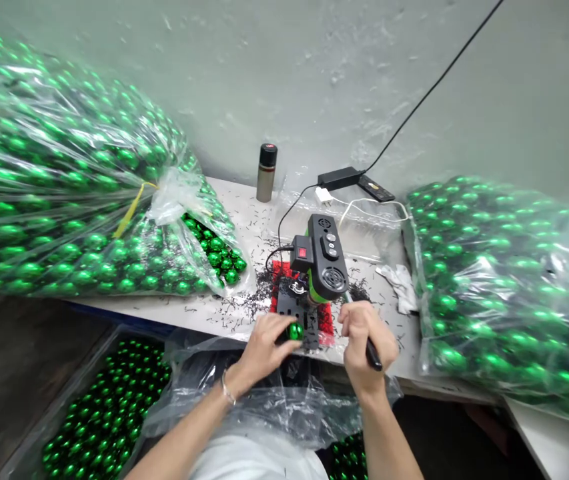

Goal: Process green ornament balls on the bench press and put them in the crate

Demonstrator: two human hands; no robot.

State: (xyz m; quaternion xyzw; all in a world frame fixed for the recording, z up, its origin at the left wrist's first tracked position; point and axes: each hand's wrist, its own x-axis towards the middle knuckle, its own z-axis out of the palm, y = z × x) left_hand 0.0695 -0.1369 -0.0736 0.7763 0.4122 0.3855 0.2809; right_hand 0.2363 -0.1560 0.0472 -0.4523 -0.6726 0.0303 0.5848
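Between the thumb and fingers of my left hand (267, 343) is a shiny green ball (294, 331), held at the front of a small bench press (328, 257). The press has a black body, a red-switched box on its side and a dark slotted base on a red mat (326, 327). My right hand (368, 340) is wrapped round the press's lever handle (373, 355), whose black end sticks out below the fist. The spot under the press head is partly hidden.
Large clear bags of green balls (64, 200) stand at left and right; the left one's mouth opens beside the press. Dark shavings litter the white table (237, 200). A bottle (266, 173), power adapter (339, 178) and white cloth (400, 288) lie around. More balls (109, 400) fill a lower container.
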